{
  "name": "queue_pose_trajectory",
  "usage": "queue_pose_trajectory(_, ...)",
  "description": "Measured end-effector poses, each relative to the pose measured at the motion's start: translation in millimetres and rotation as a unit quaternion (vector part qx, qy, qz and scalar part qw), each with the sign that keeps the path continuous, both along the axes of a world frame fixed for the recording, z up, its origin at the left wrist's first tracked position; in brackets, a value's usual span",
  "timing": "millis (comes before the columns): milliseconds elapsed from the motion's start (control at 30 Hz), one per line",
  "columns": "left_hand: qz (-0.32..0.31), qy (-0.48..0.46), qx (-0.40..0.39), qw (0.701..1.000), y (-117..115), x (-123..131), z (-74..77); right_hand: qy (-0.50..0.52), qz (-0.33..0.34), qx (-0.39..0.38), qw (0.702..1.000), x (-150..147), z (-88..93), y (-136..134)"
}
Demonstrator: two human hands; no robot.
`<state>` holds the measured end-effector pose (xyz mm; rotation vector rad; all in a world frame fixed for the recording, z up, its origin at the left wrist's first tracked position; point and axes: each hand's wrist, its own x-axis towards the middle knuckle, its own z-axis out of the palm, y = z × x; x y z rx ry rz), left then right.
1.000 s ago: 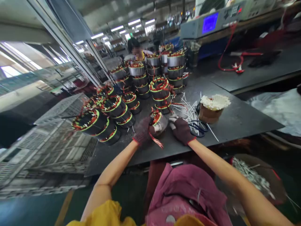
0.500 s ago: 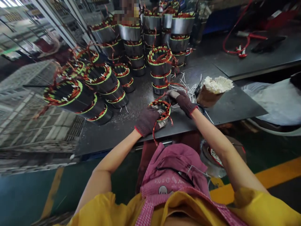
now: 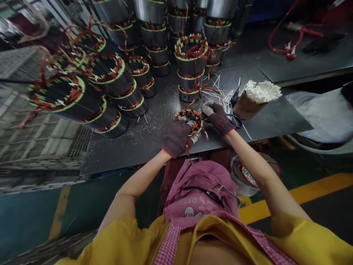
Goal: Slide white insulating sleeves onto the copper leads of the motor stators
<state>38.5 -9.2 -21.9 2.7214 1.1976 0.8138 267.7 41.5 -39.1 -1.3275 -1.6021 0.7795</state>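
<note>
A wound motor stator [image 3: 191,118] with copper coils, green edging and red leads sits near the front edge of the dark worktable [image 3: 154,121]. My left hand [image 3: 178,137], in a dark glove, is wrapped round its near side. My right hand [image 3: 216,117], gloved too, has its fingers pinched at the stator's right rim; what they pinch is too small to make out. Red wires hang from the stator over the table edge.
Several stacked stators stand to the left [image 3: 110,79] and behind [image 3: 191,66]. A brown cup of white sticks [image 3: 255,99] and loose white strips [image 3: 223,95] lie to the right, with blue-handled scissors [image 3: 234,120]. Red cables [image 3: 286,48] lie on the far bench.
The view tilted down and closer. The stator stayed in my left hand's grip while my right hand came from the loose strips to the stator's right rim.
</note>
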Motion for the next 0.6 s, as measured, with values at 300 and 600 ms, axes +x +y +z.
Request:
queue_pose_trajectory(300,0.015,-0.076,0.077,0.994,-14,-48,-15.0,-0.365,0.057,0.183,0.911,3,63.2,-16)
queue_pose_trajectory(600,-0.030,-0.076,-0.021,0.996,-9,-44,-13.1,-0.488,0.185,0.156,0.839,-54,65.5,19)
